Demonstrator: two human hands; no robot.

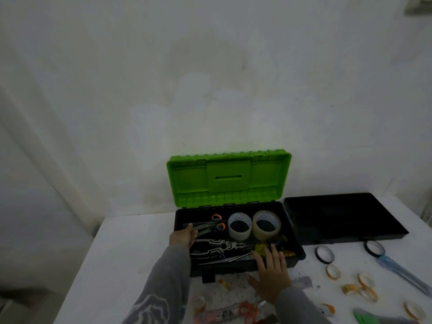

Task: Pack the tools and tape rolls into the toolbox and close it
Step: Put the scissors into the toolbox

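The black toolbox (295, 235) stands open on the white table, its green lid (229, 176) upright against the wall. Inside lie orange-handled scissors (216, 224), two wide tape rolls (239, 226) (266, 224), black-and-white pliers (217, 246), thin metal tools (233, 257) and yellow items (279, 240). My left hand (183, 235) rests on the box's left rim, fingers over the scissors' blades. My right hand (271, 270) lies flat with straight fingers over the front rim, touching the yellow items.
A black tray (346, 216) sits right of the box. On the table at right lie two black tape rolls (324, 254) (374, 248), several small yellow rolls (333, 272), a blue tool (402, 272) and a green tool (369, 320). Red scissors (245, 311) lie near the front edge.
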